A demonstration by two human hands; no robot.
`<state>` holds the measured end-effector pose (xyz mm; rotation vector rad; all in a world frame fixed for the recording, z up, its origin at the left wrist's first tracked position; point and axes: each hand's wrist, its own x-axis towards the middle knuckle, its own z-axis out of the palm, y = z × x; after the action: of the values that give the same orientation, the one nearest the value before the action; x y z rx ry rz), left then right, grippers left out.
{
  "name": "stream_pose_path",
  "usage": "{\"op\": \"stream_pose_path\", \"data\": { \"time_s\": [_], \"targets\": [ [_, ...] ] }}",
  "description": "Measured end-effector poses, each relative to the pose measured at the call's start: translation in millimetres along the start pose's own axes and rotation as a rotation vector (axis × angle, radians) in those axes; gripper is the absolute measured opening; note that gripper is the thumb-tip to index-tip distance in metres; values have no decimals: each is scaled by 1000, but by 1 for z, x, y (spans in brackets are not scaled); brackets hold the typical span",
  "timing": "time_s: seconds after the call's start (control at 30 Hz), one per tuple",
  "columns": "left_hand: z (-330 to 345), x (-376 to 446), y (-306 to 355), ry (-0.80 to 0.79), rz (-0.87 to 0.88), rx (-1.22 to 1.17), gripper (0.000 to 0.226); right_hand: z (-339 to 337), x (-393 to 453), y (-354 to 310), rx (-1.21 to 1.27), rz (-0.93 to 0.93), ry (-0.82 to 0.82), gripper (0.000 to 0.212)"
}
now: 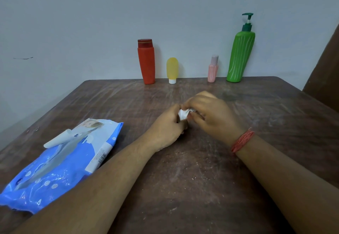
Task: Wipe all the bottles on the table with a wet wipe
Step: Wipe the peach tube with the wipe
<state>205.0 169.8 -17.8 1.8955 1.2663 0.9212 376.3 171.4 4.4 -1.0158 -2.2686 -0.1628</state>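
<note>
Both hands, left hand [166, 125] and right hand [212, 116], hold a bunched wet wipe [184, 114] in a narrow grip, well nearer than the red bottle [146, 62]; tugging could tear it.

No text can be read here. The blue wipes pack [60, 162], lying near on the left side of the surface [201, 178], carries a white label strip [100, 155] with fine print, but it is too small and blurred to make out. The four bottles at the far edge show no readable labels.
</note>
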Motion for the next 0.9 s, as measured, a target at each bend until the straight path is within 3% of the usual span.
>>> {"op": "stream_pose_path", "data": {
  "time_s": [0.17,0.23,0.33,0.5,0.67,0.8,0.9],
  "targets": [
    [1,0,2,-3,-23,35,23,-4,-1,28,-88,209,138,21],
    [0,0,2,3,-22,13,23,-4,-2,16,-40,148,132,21],
    [0,0,0,11,-24,-44,17,3,0,-1,0,-37,0,23],
    [-1,0,3,10,-45,-6,23,-1,-1,26,-38,177,142,20],
    [-1,-1,1,19,-40,-123,15,6,0,2,15,-87,52,24],
    [0,0,1,33,-34,-77,21,0,3,21,-40,112,226,26],
    [0,0,0,40,-21,-147,16,1,-1,5,17,-16,156,22]
  ]
}}
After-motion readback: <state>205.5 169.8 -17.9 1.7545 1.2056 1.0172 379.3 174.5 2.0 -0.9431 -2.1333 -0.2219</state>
